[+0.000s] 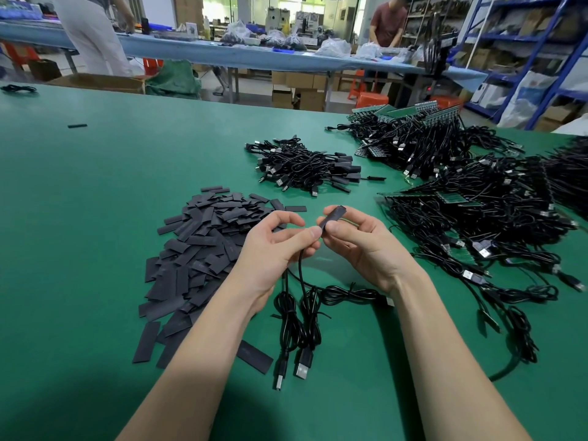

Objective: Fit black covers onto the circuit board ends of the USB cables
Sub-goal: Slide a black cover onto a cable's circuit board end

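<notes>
My right hand (359, 246) pinches a flat black cover (332, 217) that sits over the end of a USB cable; a sliver of green board shows just behind it. My left hand (273, 246) grips black USB cables (302, 316) just below that end. Two of them hang down to the green table, their USB plugs (302, 366) lying near me. A heap of loose black covers (203, 249) lies to the left of my hands.
A small pile of covered cables (305, 170) lies beyond my hands. Large tangles of cables with bare green boards (477, 198) fill the right side of the table (95, 186). Across the aisle, two people stand at a long blue bench (222, 54); blue shelving stands at the far right.
</notes>
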`<state>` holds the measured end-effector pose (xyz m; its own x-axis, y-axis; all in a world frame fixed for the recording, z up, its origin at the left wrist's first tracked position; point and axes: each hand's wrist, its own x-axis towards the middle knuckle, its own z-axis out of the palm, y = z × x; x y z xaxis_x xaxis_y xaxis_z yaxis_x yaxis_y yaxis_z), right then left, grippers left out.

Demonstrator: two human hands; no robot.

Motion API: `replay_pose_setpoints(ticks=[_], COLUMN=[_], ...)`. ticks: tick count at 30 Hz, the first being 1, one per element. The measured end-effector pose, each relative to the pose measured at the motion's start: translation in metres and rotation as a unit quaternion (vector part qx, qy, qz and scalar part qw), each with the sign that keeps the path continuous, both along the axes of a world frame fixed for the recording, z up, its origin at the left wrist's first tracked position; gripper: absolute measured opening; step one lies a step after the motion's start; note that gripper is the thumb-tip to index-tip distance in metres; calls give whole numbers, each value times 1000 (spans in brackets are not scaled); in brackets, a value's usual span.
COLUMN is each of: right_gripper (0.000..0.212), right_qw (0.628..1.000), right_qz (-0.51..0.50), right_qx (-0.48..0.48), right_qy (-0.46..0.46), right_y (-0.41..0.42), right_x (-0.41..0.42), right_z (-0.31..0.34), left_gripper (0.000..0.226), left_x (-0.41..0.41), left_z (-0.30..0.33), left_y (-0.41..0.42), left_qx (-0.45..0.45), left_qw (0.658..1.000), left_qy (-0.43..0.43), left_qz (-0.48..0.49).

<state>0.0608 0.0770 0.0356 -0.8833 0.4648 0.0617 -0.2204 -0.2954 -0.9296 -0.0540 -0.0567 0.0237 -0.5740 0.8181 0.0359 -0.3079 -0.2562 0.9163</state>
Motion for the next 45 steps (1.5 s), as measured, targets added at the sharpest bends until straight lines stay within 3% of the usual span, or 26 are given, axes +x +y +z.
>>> replay_pose_setpoints(ticks=[5, 9, 23, 25, 28, 33, 36, 45], right_gripper=[31, 28, 24, 23, 23, 26, 24, 22], right_qw=[999, 997, 997, 996, 995, 995, 993, 986], right_qz=[-17, -44, -59, -66, -81, -66, -56, -38], right_qx=[4, 9, -8, -13, -35, -69, -95, -151], right_qy=[35, 61, 56, 55, 55, 43, 44, 61], right_y=[-1, -5, -6, -5, -5, -6, -7, -9], right_x=[-2, -5, -7, -8, -10, -14, -14, -11], right_z=[2, 3, 3, 2, 0, -2, -1, 0], left_gripper=[38, 34, 36, 32, 29, 41, 42, 37], left_x=[2, 2, 3, 6, 10, 10, 9, 14], left_z=[4, 4, 1, 0, -5, -17, -19, -13], left_y=[-1, 0, 1, 3, 7, 9, 9, 9], left_qx=[19, 26, 25, 13, 11, -7, -17, 13], left_qw=[997, 995, 996, 1000, 978, 870, 847, 863], left_qy=[-65, -87, -76, -4, 180, 459, 500, 473], left_qz=[-30, -50, -29, 21, 109, 180, 180, 180])
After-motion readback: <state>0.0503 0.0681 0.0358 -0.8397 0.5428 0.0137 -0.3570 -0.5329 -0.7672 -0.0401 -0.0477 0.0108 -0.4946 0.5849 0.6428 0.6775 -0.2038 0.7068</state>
